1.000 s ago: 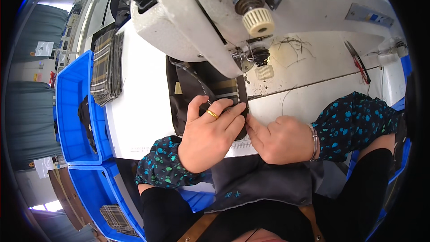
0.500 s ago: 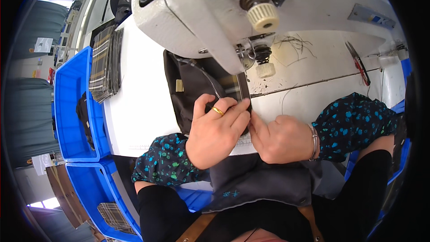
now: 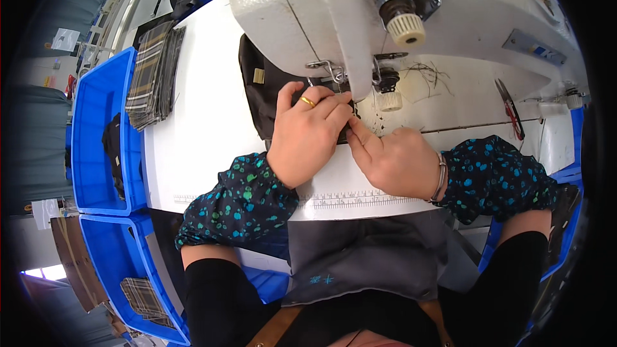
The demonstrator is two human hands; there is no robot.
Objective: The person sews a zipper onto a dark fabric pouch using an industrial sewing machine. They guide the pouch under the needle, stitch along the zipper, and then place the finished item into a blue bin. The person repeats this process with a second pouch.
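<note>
Fabric pc, dark (image 3: 260, 112), lies on white table (image 3: 212, 154) at mid-scene, its far R part under head of sewing machine (image 3: 463, 19); small tan tag (image 3: 259, 76) on its far L side. Left hand (image 3: 305, 135) is palm down on top of it, fingers laid out twd the machine, little finger apart fr. the rest; gold ring (image 3: 308, 101) on one finger, thumb hidden. Right hand (image 3: 402, 160) is at fabric's near R edge, fingers mostly curled, index pointing in beside left hand's fingertips; can't tell if it's pinching the edge or just touching. Metal bracelet (image 3: 441, 177) on R wrist; both arms in dark sleeves w/ blue-green spots.

Ruler strip (image 3: 340, 202) runs along table's near edge, btwn hands & grey apron (image 3: 366, 250). To R of machine head: loose thread bits (image 3: 424, 80), then scissors (image 3: 508, 106) farther R. Far L: plaid stack (image 3: 154, 74), next to far blue bin (image 3: 90, 154) w/ dark cloth (image 3: 112, 151) inside. Near L: second blue bin (image 3: 106, 250) w/ plaid pcs (image 3: 144, 299).
</note>
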